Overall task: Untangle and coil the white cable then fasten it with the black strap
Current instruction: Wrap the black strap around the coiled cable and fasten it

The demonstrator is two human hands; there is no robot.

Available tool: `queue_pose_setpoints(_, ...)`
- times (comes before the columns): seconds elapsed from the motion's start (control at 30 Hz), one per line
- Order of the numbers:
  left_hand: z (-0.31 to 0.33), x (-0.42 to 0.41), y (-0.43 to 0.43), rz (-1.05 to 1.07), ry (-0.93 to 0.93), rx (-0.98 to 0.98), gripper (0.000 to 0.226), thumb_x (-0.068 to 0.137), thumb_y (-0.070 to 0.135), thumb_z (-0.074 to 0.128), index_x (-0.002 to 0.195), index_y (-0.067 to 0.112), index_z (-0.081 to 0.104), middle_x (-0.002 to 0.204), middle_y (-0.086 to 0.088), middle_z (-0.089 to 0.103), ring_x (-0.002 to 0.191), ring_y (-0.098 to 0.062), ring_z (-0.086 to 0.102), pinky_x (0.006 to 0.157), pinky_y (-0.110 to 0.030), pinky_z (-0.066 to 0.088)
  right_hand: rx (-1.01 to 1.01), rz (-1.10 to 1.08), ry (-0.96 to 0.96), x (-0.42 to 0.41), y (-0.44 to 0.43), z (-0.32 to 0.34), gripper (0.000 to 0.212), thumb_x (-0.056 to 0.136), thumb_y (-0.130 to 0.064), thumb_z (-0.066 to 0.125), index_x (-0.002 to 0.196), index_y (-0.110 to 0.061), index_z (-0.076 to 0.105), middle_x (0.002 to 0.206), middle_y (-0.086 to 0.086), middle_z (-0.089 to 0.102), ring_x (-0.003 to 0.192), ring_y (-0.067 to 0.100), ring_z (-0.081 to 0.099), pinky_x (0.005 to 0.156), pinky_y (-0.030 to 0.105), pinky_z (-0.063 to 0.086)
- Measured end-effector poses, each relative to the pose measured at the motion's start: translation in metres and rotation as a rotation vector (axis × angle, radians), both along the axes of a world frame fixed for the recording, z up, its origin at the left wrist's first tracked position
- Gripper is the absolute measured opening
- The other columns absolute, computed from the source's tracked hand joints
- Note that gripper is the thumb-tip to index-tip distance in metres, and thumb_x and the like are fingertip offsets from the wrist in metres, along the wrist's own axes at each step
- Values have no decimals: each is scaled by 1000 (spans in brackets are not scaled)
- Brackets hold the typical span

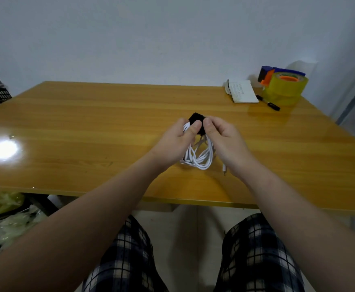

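The white cable [199, 159] hangs in a coil of several loops between my two hands above the wooden table [88, 123]. A black strap [196, 118] sits wrapped around the top of the coil. My left hand [179, 139] grips the coil's top, its thumb pressing on the strap. From the right side, my right hand [221, 137] pinches the strap with thumb and fingers. One cable plug [224, 170] dangles below my right hand near the tabletop. My fingers hide most of the strap.
At the table's far right corner lie a small white notebook [243, 92], a black marker [269, 103] and stacked yellow tape rolls with a dispenser [284, 84]. A bright light glare [2, 149] shows at the left. Bags lie on the floor at the left.
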State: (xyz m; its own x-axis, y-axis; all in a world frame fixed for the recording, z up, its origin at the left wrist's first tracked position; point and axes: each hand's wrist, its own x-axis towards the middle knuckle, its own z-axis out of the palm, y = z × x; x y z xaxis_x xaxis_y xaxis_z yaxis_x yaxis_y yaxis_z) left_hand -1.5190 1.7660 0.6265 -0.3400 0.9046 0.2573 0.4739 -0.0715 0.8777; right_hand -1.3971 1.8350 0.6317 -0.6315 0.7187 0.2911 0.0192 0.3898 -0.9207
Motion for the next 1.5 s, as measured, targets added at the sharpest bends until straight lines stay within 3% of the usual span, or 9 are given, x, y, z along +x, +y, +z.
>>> queue_pose_setpoints(0.27,1,1,-1,-37,-77,-1,24,101,35,36,89,15,37,66,-5,52,38,-3,40,39,-19,32,-73,147,49,1,9,-2,14,90,-25,58,103,-26,52,104,2,66,99,14,64,91,32,51)
queue_pose_setpoints(0.6,-2,2,0,93,-131,0,26,99,32,46,84,12,42,61,2,52,44,3,48,47,-14,39,352,98,-288,1,12,-6,48,83,-30,68,124,-15,49,117,-5,39,108,8,43,89,9,34)
queue_pose_setpoints(0.7,1,4,1,68,-244,-8,25,98,29,48,83,10,42,52,1,52,40,-3,48,45,-16,39,420,35,-201,-1,5,-11,59,86,-21,65,137,-16,38,123,-8,38,114,1,38,95,8,33)
queue_pose_setpoints(0.83,6,4,3,61,-301,0,18,96,22,49,85,10,42,52,-2,48,39,-7,46,41,-18,38,521,-88,-46,-2,4,-18,44,82,-21,69,122,-14,53,127,-6,44,119,3,39,102,22,37)
queue_pose_setpoints(0.93,2,2,3,66,-325,6,19,97,24,48,84,11,42,55,-3,49,43,-10,46,43,-21,38,602,-128,-76,-3,8,-20,45,83,-29,67,124,-14,57,125,-4,52,118,10,45,99,17,34)
queue_pose_setpoints(1.1,-7,0,3,22,-252,8,24,99,29,46,82,12,46,66,-2,56,53,-3,53,52,-17,42,454,-84,-131,-7,9,-21,40,85,-17,66,124,-13,58,108,-9,55,101,4,50,81,-2,33)
queue_pose_setpoints(1.23,-6,-3,1,25,-107,-70,25,95,37,51,81,16,49,70,3,51,52,2,45,48,-12,33,459,-83,-126,-6,6,-21,33,88,-12,62,120,-11,59,105,-6,56,98,4,49,79,0,36)
queue_pose_setpoints(1.4,-1,-14,-4,-78,-93,-204,30,88,39,63,100,12,57,78,4,59,64,-4,54,60,-19,42,209,-66,-117,-5,9,-23,32,91,-12,57,123,-16,56,119,-1,56,108,10,53,89,15,45)
queue_pose_setpoints(1.5,2,-19,-5,-106,-128,-206,28,87,33,66,103,11,61,90,-4,68,82,-15,65,78,-31,51,57,27,-90,-5,7,-18,36,91,-10,58,125,-17,52,117,-1,57,104,6,55,84,10,47)
